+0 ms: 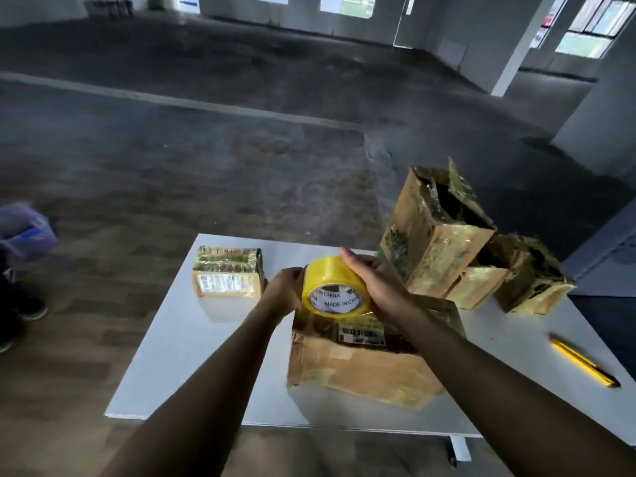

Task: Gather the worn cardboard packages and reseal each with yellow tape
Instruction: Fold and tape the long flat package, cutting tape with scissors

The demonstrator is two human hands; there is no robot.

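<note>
Bare concrete hall, white table (179,339), worn boxes (437,232), yellow tape roll (330,273)

Bare concrete floor (206,149), daylit windows (581,44)

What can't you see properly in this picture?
All in the head view:
- Loose end of the tape roll: hidden by the left hand and right hand holding it.
- Label on the big box: print too small, partly behind the roll.
- Inside the tall open box: too dark.
- Blue thing at the left edge: blurred and cut off.
</note>
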